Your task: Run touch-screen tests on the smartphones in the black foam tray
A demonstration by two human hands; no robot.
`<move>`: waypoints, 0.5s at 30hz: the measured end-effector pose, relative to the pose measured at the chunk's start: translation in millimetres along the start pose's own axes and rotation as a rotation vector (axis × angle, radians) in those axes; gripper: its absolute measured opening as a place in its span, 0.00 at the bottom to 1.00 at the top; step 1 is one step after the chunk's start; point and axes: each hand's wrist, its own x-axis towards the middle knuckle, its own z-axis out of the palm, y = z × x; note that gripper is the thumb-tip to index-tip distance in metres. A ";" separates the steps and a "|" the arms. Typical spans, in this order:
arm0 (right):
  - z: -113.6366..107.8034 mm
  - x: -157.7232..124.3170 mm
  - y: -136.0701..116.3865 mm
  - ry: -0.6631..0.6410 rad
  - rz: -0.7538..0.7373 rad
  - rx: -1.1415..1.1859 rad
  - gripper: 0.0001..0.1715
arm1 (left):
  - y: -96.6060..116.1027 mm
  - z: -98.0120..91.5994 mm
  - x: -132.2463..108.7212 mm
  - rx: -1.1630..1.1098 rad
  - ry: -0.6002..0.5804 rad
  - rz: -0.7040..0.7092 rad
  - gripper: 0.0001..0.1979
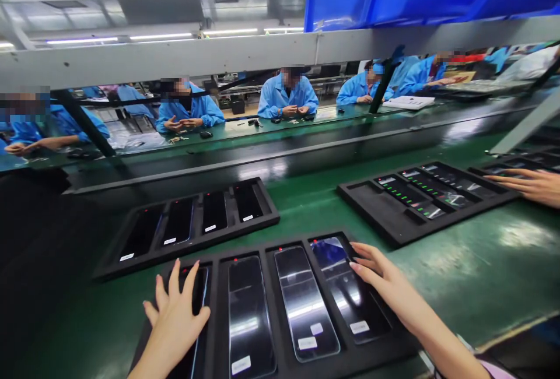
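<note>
A workroom opens beyond, where people in light blue jackets [289, 96] sit along the far side, seen below a pale grey metal beam [175, 64]. In front runs a glossy green tabletop [459, 268], its near edge visible at lower right.

Starting at the left, a slanted, rectangular black foam tray [268, 199] holds four dark glossy panels [178, 220]. A narrow band of green separates it from a second black foam tray [275, 297], nearest the viewer, with its lower edge cut off. This holds four long, shiny black panels [249, 309] side by side, one per slot; white labels show on the three to the right.

The person's left hand [177, 315] is over the leftmost panel, palm down, fingers spread wide and grasping nothing; contact is unclear. The right hand [385, 277] reaches in from lower right, fingers extended to the tray's right edge, beside the fourth panel; whether it grips cannot be told.

A wide stretch of green lies right of that arm. Behind it, a third black foam tray [394, 230] carries three panels with green marks [400, 198]. Another person's hand [534, 183] is near its right end.
</note>
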 end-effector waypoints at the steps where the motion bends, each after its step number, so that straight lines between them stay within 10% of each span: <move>1: -0.6 -2.7 1.9 -0.013 0.003 0.032 0.35 | 0.1 -0.5 2.9 0.005 0.002 -0.025 0.31; 15: -0.6 -19.1 32.2 -0.074 -0.094 0.223 0.48 | -19.5 8.5 13.4 -0.092 0.092 0.018 0.29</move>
